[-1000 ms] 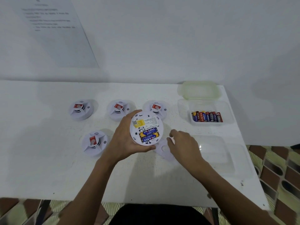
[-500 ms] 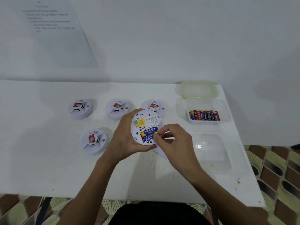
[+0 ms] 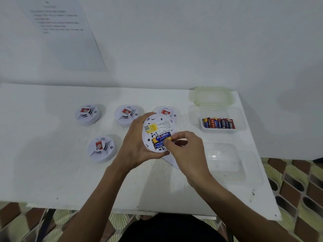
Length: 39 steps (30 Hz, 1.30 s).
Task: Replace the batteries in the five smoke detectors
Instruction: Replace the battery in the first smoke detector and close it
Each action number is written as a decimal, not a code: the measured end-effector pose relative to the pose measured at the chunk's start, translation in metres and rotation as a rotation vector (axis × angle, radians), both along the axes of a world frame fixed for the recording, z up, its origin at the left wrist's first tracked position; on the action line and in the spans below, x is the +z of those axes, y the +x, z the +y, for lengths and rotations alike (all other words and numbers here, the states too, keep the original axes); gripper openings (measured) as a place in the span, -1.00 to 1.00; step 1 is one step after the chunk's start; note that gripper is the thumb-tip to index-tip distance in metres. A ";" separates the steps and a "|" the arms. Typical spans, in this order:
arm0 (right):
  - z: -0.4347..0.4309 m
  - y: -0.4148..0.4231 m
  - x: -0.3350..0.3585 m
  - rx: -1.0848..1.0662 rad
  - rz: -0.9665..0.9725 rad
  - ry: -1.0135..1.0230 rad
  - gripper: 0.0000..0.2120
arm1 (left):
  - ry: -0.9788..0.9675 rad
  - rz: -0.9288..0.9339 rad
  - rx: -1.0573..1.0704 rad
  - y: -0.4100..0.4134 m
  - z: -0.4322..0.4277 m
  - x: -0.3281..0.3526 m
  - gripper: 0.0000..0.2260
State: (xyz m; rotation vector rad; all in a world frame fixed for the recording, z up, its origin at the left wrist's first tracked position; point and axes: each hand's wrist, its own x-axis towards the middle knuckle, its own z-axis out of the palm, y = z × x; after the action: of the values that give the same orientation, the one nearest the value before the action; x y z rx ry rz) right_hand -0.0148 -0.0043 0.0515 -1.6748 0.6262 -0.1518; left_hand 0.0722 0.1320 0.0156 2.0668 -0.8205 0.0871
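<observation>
My left hand [image 3: 135,144] grips a white smoke detector [image 3: 157,125] turned back side up, over the table's middle. Its open compartment shows two blue and yellow batteries. My right hand [image 3: 185,147] pinches the right end of the upper battery [image 3: 161,136] with thumb and fingertips. The detector's round cover [image 3: 172,158] lies on the table under my right hand, mostly hidden. Several other smoke detectors sit face up: three in a back row [image 3: 87,114] [image 3: 126,115] [image 3: 167,111] and one nearer [image 3: 101,148].
A clear tub [image 3: 242,117] at the back right holds a row of red and blue batteries [image 3: 218,123]; its greenish lid [image 3: 212,96] lies behind it. Another clear tub [image 3: 225,161] stands nearer, to the right of my hands. A printed sheet [image 3: 59,30] hangs on the wall.
My right hand left the cover on the table, rose to the detector's compartment and took hold of the upper battery's end. My left hand kept holding the detector.
</observation>
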 end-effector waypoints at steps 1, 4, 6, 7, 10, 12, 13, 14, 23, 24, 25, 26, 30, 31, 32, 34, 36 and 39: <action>0.000 -0.001 0.001 -0.001 -0.009 -0.015 -0.85 | -0.005 0.003 0.002 -0.001 0.000 -0.001 -0.20; -0.001 -0.006 0.003 -0.006 -0.054 -0.156 -0.83 | 0.004 0.003 -0.005 -0.003 -0.002 -0.002 -0.19; -0.002 -0.009 0.005 0.002 -0.107 -0.216 -0.86 | 0.002 0.012 -0.008 -0.005 -0.004 -0.002 -0.19; -0.003 -0.010 0.004 0.007 -0.135 -0.212 -0.87 | 0.001 0.017 -0.012 -0.006 -0.004 -0.002 -0.18; -0.004 -0.012 0.002 0.006 -0.196 -0.144 -0.88 | -0.014 0.027 -0.011 -0.008 -0.006 -0.002 -0.17; -0.008 -0.013 0.004 -0.020 -0.253 -0.083 -0.89 | -0.023 0.029 0.006 -0.008 -0.007 -0.001 -0.16; -0.012 -0.015 0.005 -0.037 -0.287 -0.055 -0.88 | -0.027 0.029 0.012 -0.008 -0.007 0.000 -0.16; -0.018 -0.017 0.006 -0.056 -0.313 -0.036 -0.87 | -0.031 0.034 0.015 -0.009 -0.008 0.000 -0.17; -0.110 -0.047 -0.006 0.164 -0.087 -0.217 -0.92 | -0.013 0.048 0.052 -0.022 -0.018 -0.009 -0.13; -0.117 -0.050 -0.012 0.196 -0.053 -0.255 -0.91 | -0.015 0.046 0.051 -0.024 -0.021 -0.011 -0.14; -0.124 -0.054 -0.018 0.220 -0.027 -0.286 -0.90 | -0.016 0.043 0.049 -0.027 -0.024 -0.013 -0.14; -0.128 -0.057 -0.025 0.236 -0.003 -0.320 -0.88 | -0.011 0.037 0.049 -0.030 -0.027 -0.015 -0.13; -0.137 -0.061 -0.050 0.279 0.132 -0.446 -0.91 | 0.009 0.024 0.063 -0.041 -0.035 -0.022 -0.14; -0.137 -0.061 -0.056 0.294 0.166 -0.457 -0.93 | 0.009 0.027 0.064 -0.043 -0.036 -0.023 -0.16; -0.137 -0.060 -0.061 0.310 0.190 -0.462 -0.94 | 0.009 0.030 0.069 -0.045 -0.038 -0.022 -0.17; -0.137 -0.059 -0.070 0.344 0.218 -0.485 -0.94 | 0.002 0.036 0.079 -0.048 -0.040 -0.020 -0.20; -0.137 -0.058 -0.077 0.393 0.252 -0.515 -0.94 | -0.007 0.029 0.084 -0.049 -0.041 -0.018 -0.23; -0.140 -0.056 -0.082 0.457 0.291 -0.531 -0.85 | 0.003 0.024 0.090 -0.049 -0.040 -0.017 -0.24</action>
State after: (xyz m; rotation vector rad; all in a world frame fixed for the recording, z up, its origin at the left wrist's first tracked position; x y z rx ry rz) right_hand -0.0706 -0.1441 -0.0304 -2.3375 0.4163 0.2848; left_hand 0.0234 0.0915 -0.0015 2.1035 -0.7140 0.1104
